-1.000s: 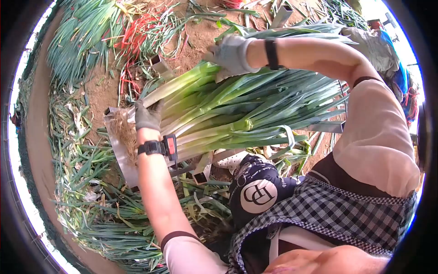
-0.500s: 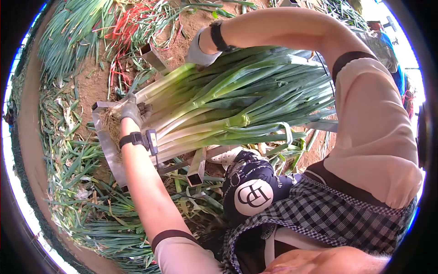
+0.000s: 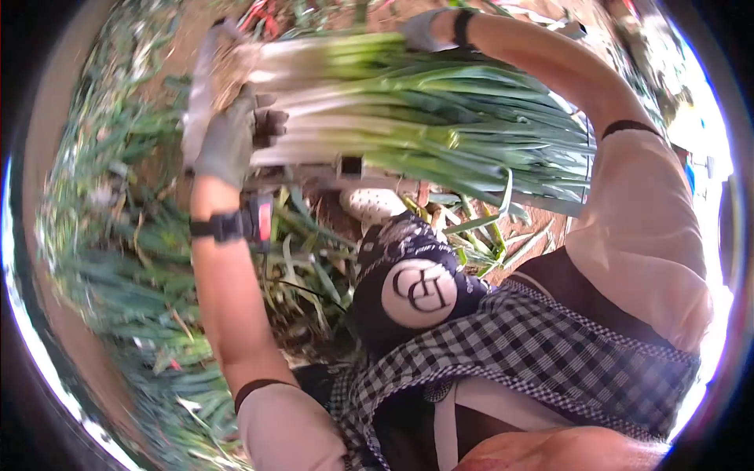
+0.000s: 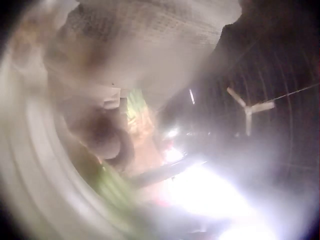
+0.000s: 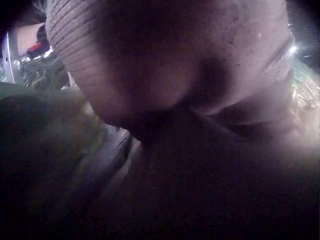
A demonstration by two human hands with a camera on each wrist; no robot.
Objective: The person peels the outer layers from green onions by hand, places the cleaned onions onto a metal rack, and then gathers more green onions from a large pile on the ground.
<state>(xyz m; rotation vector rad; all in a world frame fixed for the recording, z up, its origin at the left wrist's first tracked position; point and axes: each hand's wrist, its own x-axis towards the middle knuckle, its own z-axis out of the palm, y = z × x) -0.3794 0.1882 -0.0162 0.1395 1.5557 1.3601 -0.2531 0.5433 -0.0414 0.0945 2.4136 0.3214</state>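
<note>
Leeks [image 3: 408, 118] lengthwise crosswise, roots [image 3: 233, 74] leftward, leaves [image 3: 510, 118] rightward

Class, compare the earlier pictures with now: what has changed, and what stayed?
In the head view, the leeks and the metal plate by their roots appear higher and turned, probably mostly a shift of the view. The left hand has moved from the far part of the root end to the near part. No clear grip or release shows. The right hand stays at the leeks' far edge.
</note>
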